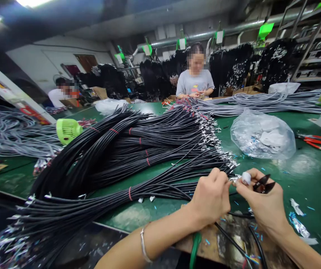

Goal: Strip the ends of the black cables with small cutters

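Note:
My left hand (212, 196) is closed in a fist around a black cable, whose stripped, foil-silver end (235, 178) pokes out toward the right. Facing it, my right hand (267, 201) has its thumb and forefinger pinched at that end. A white wrap (246, 178) covers one of its fingertips. Tucked in the same hand is a pair of cutters (263, 184) with dark pointed blades showing; their handles are hidden. Just left of the hands lies a tied bundle of black cables (149, 179) with silver-tipped ends. Loose black cables (233, 241) run below my hands.
More black cable bundles (98, 149) cover the green table (303, 175). A clear bag of scraps (263, 134) and red-handled pliers (320, 142) lie at right. Grey cables (250, 102) lie at the back, a green fan (68, 130) at left. One person (195, 80) sits opposite.

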`<state>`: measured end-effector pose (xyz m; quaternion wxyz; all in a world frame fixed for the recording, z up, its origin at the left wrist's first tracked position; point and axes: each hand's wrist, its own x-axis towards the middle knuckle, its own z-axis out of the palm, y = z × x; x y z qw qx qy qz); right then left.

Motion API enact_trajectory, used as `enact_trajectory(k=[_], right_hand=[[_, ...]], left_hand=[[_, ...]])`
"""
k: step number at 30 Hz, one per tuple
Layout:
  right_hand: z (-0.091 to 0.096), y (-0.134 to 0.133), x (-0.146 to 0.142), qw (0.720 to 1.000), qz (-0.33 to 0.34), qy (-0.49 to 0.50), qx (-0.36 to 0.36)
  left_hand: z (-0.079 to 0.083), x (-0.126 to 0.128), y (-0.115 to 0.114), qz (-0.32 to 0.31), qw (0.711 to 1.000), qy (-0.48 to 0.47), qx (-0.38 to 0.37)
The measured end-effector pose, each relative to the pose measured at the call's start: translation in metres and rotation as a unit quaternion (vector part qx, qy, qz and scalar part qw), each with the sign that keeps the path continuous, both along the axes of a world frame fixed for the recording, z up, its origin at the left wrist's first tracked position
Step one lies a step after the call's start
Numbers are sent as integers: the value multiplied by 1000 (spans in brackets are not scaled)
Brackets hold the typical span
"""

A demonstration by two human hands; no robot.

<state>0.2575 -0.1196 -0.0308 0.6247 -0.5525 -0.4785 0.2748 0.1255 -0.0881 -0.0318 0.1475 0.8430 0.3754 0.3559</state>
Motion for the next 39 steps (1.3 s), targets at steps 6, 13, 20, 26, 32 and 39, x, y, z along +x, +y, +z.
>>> enact_trajectory(k=[6,13,20,26,32,39], right_hand=[[18,3,24,999,-33,-26,19],[16,-3,16,960,42,-275,11],[12,-5,6,951,44,-296,75],[6,-8,0,932,-6,-328,152],[7,-6,3,955,3,-283,90],[6,1,13,982,73,-142,-103]], left_hand=[[2,-3,5,-20,999,21,31],[19,-10,-3,31,988,-147,-17],[13,-13,-8,-21,994,-96,-40],[14,-13,-12,-3,996,-75,-48],[16,-13,-8,13,996,60,62],[10,-20,-7,-22,970,151,189]])
